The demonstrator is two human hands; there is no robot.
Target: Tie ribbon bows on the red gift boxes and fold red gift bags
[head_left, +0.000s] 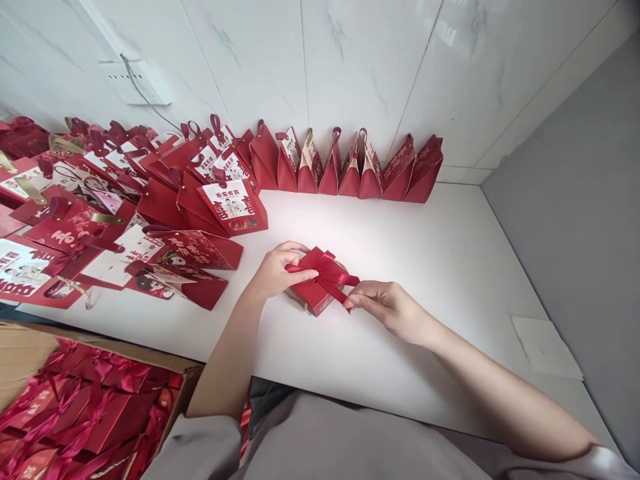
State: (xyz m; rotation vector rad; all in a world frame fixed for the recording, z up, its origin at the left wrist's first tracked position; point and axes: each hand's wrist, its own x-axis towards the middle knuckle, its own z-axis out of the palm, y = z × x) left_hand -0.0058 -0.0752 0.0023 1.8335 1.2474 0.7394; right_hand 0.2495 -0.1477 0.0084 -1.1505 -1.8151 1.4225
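Observation:
A small red gift box with a red satin ribbon bow lies on the white table in front of me. My left hand rests on the box's left side, its fingers pinching the ribbon's left end. My right hand is just right of the box and pinches the ribbon's right tail between thumb and forefinger. The bow sits on top of the box between both hands.
A row of red gift bags stands along the marble wall. More red bags lie piled at the left. A cardboard carton of red ribboned boxes sits at lower left. A grey wall borders the right side.

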